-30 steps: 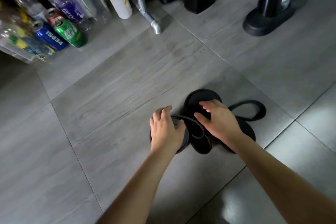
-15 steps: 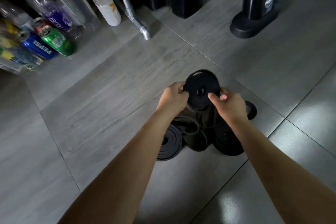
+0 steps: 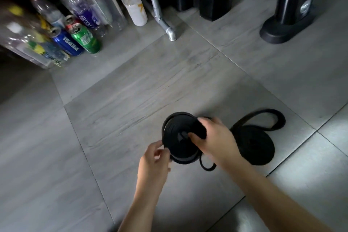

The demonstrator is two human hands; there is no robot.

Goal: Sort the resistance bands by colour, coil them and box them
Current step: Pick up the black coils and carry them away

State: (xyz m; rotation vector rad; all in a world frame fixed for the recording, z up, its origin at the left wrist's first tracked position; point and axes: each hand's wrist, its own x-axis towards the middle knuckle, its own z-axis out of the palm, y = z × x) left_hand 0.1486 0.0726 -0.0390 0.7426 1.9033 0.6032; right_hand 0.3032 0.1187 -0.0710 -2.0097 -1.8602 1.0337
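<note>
Two black bands showed plainly, both at about 5 o'clock in the view. One black rubber resistance-band coil [image 3: 177, 137] was held just above the grey tiled floor [image 3: 131, 90], its flat wound face turned up toward the camera. The second black band coil [image 3: 258, 147] lay flat on the floor at the first one's 3 o'clock, near it but apart, with one loose black loop [image 3: 278, 118] trailing out from it toward 1 o'clock. A dark rim and a thin black tail [image 3: 207, 167] showed under the held coil. Whether they belonged to it or to a third band could not be told.

Two hands were at work. The left hand [image 3: 154, 160] came up from 6 o'clock with its wrist straight, and its fingers [image 3: 160, 145] pinched the held coil's rim at that coil's 8 o'clock. The right hand [image 3: 214, 137] reached in from 4 o'clock, with its thumb [image 3: 194, 135] pressed near the coil's centre. Its other fingers were curled over the coil's edge at 2 o'clock, so they gripped it.

At 10 o'clock two drink cans lay on their sides, touching: one blue Pepsi can [image 3: 66, 43] and one green can [image 3: 85, 38]. Behind them was a heap of clear plastic bottles [image 3: 88, 5], too blurred to count. One white-bottomed bottle [image 3: 136, 11] stood out at 11 o'clock. One grey metal pole [image 3: 160, 11] ended in an elbow foot at 12 o'clock. One black round-based stand [image 3: 282, 32] stood at 2 o'clock.
</note>
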